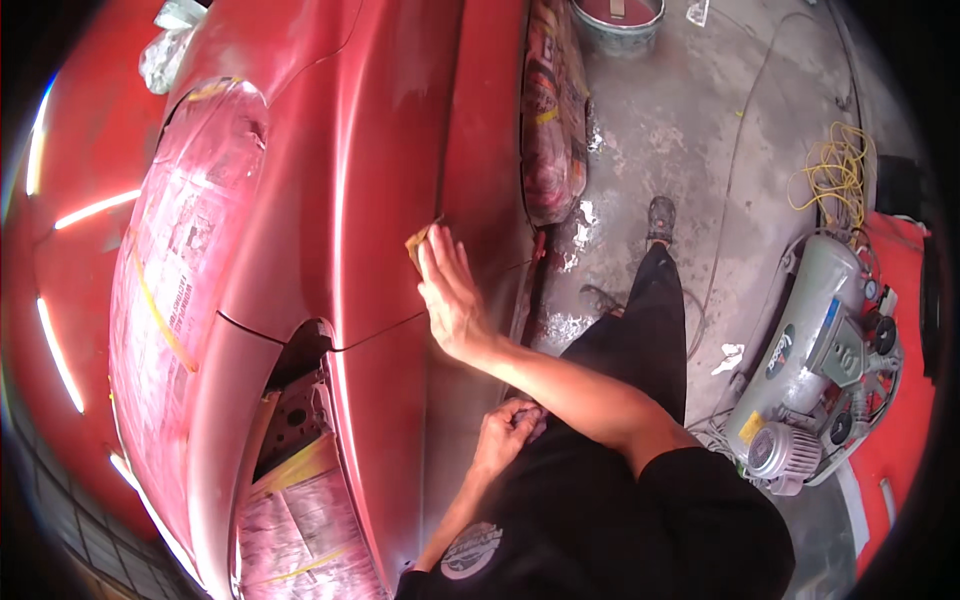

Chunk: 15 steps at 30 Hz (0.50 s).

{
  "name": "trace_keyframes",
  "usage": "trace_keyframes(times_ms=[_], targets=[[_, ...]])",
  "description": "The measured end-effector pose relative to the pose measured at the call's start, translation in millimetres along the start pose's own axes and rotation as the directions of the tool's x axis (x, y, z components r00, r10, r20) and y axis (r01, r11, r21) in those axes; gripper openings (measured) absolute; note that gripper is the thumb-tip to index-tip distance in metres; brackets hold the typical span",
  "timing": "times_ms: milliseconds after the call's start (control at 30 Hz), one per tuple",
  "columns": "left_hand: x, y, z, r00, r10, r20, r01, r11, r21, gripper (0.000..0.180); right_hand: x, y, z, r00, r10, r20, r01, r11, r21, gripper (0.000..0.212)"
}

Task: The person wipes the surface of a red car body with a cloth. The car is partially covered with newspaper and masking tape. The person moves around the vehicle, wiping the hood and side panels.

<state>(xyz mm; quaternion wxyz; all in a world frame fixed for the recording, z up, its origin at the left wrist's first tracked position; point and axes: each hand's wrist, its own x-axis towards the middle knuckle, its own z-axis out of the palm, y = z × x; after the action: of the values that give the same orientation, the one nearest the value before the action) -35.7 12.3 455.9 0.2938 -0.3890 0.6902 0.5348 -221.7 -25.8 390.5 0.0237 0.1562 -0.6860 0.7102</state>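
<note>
A red car body (390, 130) fills the left and middle. My right hand (453, 290) lies flat on its side panel, fingers stretched toward the far end. Beneath those fingertips a small brownish piece of what looks like sandpaper (415, 246) sticks out, pressed between hand and paint. Nearer to me, my left hand (508, 432) is closed in front of my black shirt, beside the lower panel. Something pinkish shows at its fingers, too small to name. A panel seam runs just left of my right hand.
Paint-dusted masking paper covers the window (190, 230), the wheel (555, 120) and an area beside the open lamp recess (290, 420). A bucket (620, 25) stands on the wet concrete floor (690, 130). To the right are an air compressor (800, 350) and a coiled yellow hose (835, 175).
</note>
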Motion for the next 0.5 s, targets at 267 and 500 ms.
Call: trace_keyframes(times_ms=[267, 500], targets=[[12.3, -1.9, 0.1, 0.996, -0.001, -0.089, -0.009, 0.993, -0.117, 0.015, 126.1, 36.1, -30.7, 0.984, -0.130, -0.121, 0.122, 0.990, -0.075, 0.056], [17.3, 2.0, -7.6, 0.998, 0.027, -0.051, -0.029, 0.998, -0.052, 0.017, 126.1, 36.0, -30.3, 0.982, -0.169, -0.089, 0.152, 0.974, -0.170, 0.056]])
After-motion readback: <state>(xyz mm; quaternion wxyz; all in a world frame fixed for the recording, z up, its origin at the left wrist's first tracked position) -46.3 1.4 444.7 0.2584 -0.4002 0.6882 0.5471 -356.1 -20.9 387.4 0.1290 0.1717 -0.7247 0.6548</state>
